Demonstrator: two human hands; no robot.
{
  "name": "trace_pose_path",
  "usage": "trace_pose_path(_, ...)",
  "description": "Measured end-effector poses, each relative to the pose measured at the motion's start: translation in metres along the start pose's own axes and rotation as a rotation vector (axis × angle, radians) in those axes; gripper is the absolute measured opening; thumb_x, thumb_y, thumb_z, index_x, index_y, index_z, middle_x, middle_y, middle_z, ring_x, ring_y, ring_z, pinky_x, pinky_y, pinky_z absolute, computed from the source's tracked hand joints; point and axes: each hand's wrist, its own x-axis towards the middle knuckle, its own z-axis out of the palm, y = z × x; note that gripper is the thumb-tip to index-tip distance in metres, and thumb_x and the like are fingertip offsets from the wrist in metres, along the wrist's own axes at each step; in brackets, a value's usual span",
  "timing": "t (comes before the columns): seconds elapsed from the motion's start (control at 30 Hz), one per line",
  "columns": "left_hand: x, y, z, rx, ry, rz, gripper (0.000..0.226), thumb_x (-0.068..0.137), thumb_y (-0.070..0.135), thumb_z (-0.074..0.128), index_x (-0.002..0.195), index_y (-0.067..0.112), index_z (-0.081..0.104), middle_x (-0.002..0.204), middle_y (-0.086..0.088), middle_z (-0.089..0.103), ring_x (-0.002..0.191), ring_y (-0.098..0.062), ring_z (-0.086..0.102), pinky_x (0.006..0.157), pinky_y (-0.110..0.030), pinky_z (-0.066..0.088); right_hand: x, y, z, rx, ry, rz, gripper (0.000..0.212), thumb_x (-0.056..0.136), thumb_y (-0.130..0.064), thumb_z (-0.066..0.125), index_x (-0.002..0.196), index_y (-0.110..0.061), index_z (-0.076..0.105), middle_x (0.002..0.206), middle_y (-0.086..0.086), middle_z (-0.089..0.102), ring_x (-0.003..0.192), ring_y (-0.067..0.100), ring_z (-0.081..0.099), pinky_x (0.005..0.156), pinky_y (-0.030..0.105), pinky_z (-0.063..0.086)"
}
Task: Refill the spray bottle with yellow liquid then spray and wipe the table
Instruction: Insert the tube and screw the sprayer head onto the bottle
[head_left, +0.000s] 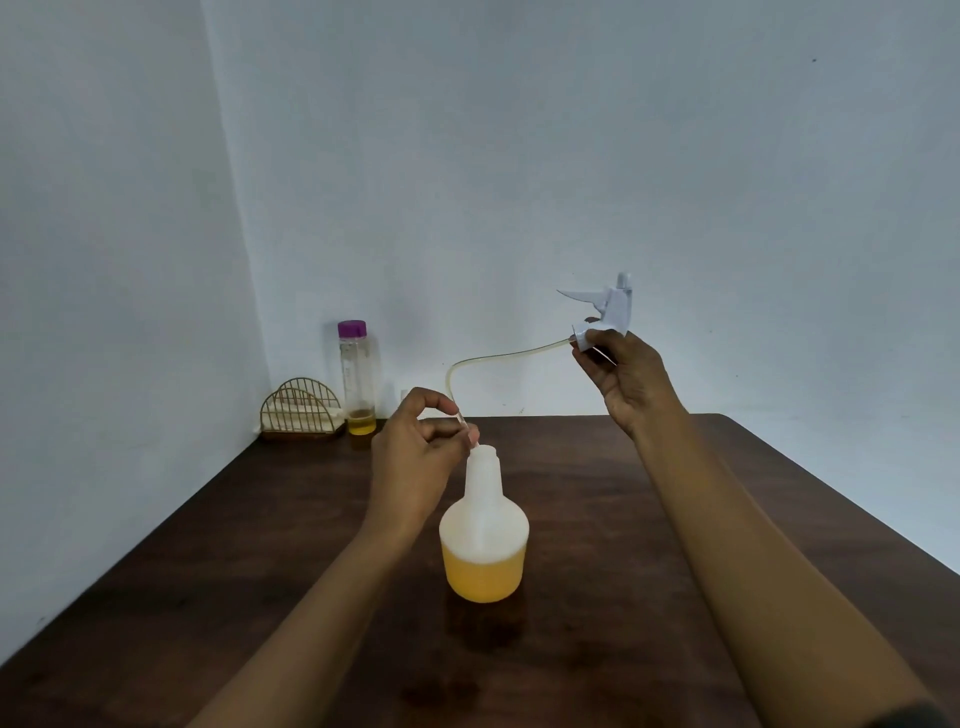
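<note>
Fingers (435, 400) of the left hand (415, 462) pinch the dip tube (498, 358) just above the spray bottle (484, 530), likely to thread it in; the right hand (626, 382) grips the trigger head (608, 312) higher, keeping slack.

Gold wire holder (298, 402), arched, left of centre in frame, pale sheets (317, 410) inside (paper or cloth, can't tell). Plain whitish walls (623, 156) fill the upper frame.

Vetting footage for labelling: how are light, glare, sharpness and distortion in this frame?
Head view: soft, even light, no hard shadows; glossy table faintly mirrors the bottle beneath it; wide-angle stretch splays the table edges; white spray head has low contrast against the pale wall; thin tube is legible; no obvious motion blur.
</note>
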Motion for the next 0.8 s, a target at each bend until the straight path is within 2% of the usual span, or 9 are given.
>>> trace_pose_path(0.07, -0.002, -0.001, 0.001, 0.041, 0.001, 0.011, 0.031, 0.079, 0.014, 0.073, 0.103, 0.021, 0.056, 0.083, 0.003, 0.075, 0.08, -0.003, 0.068, 0.066, -0.007, 0.046, -0.001, 0.0, -0.003, -0.026, -0.001, -0.018, 0.012, 0.083, 0.005, 0.059, 0.089, -0.005, 0.065, 0.081, 0.006, 0.065, 0.084, 0.021, 0.062, 0.087, 0.029, 0.054)
trace_pose_path(0.13, -0.003, -0.002, 0.001, 0.075, -0.012, 0.023, 0.043, 0.079, 0.016, 0.073, 0.116, 0.025, 0.053, 0.081, 0.008, 0.074, 0.079, 0.009, 0.064, 0.072, -0.006, 0.043, -0.002, -0.002, -0.007, -0.068, -0.011, -0.047, 0.014, 0.083, 0.004, 0.059, 0.087, -0.007, 0.066, 0.076, 0.001, 0.067, 0.083, 0.02, 0.062, 0.089, 0.029, 0.054)
trace_pose_path(0.2, -0.004, -0.003, 0.001, 0.076, -0.034, -0.002, 0.055, 0.079, 0.018, 0.073, 0.127, 0.027, 0.049, 0.078, 0.013, 0.071, 0.078, 0.017, 0.06, 0.085, -0.016, 0.043, -0.003, -0.007, -0.011, -0.144, -0.05, -0.087, 0.014, 0.084, 0.003, 0.059, 0.087, -0.008, 0.067, 0.081, 0.0, 0.068, 0.085, 0.019, 0.063, 0.088, 0.029, 0.053)
trace_pose_path(0.27, -0.003, -0.005, 0.001, 0.024, -0.059, -0.073, 0.057, 0.079, 0.02, 0.073, 0.131, 0.028, 0.049, 0.082, 0.012, 0.072, 0.09, 0.008, 0.063, 0.092, -0.028, 0.046, -0.004, -0.015, -0.014, -0.262, -0.111, -0.139, 0.013, 0.083, 0.002, 0.059, 0.087, -0.007, 0.066, 0.093, 0.002, 0.068, 0.088, 0.018, 0.065, 0.084, 0.027, 0.054)
trace_pose_path(0.37, 0.0, -0.006, -0.001, -0.146, -0.094, -0.259, 0.051, 0.08, 0.018, 0.072, 0.127, 0.027, 0.054, 0.095, 0.004, 0.073, 0.099, -0.012, 0.065, 0.081, -0.038, 0.056, -0.004, -0.032, -0.015, -0.414, -0.174, -0.191, 0.013, 0.082, 0.004, 0.06, 0.089, -0.005, 0.067, 0.097, 0.003, 0.067, 0.087, 0.016, 0.067, 0.077, 0.024, 0.053)
trace_pose_path(0.5, 0.001, -0.006, -0.001, -0.342, -0.127, -0.437, 0.032, 0.079, 0.013, 0.072, 0.109, 0.021, 0.064, 0.094, 0.007, 0.073, 0.092, -0.01, 0.066, 0.07, -0.033, 0.056, -0.004, -0.05, -0.009, -0.549, -0.294, -0.225, 0.015, 0.083, 0.004, 0.061, 0.086, -0.009, 0.068, 0.091, 0.003, 0.065, 0.086, 0.015, 0.065, 0.079, 0.025, 0.053)
trace_pose_path(0.67, 0.002, -0.008, 0.0, -0.42, -0.116, -0.475, 0.024, 0.08, 0.01, 0.07, 0.103, 0.016, 0.067, 0.09, 0.003, 0.073, 0.083, -0.009, 0.069, 0.062, -0.028, 0.057, -0.003, -0.066, 0.002, -0.712, -0.446, -0.263, 0.017, 0.082, 0.001, 0.063, 0.088, -0.014, 0.069, 0.09, 0.0, 0.07, 0.089, 0.013, 0.066, 0.08, 0.024, 0.053)
trace_pose_path(0.73, 0.001, -0.008, -0.001, -0.421, -0.136, -0.469, 0.023, 0.08, 0.01, 0.07, 0.102, 0.016, 0.068, 0.091, 0.004, 0.074, 0.087, -0.009, 0.069, 0.07, -0.032, 0.058, -0.001, -0.075, 0.004, -0.687, -0.521, -0.265, 0.013, 0.074, -0.011, 0.072, 0.083, -0.021, 0.073, 0.088, -0.004, 0.072, 0.089, 0.013, 0.067, 0.079, 0.025, 0.054)
trace_pose_path(0.8, 0.002, -0.008, -0.001, -0.411, -0.171, -0.472, 0.021, 0.08, 0.009, 0.069, 0.101, 0.015, 0.068, 0.097, 0.001, 0.074, 0.095, -0.015, 0.067, 0.077, -0.037, 0.056, 0.0, -0.084, 0.005, -0.605, -0.587, -0.264, 0.028, 0.058, -0.032, 0.082, 0.083, -0.022, 0.075, 0.089, -0.001, 0.073, 0.089, 0.016, 0.068, 0.079, 0.027, 0.054)
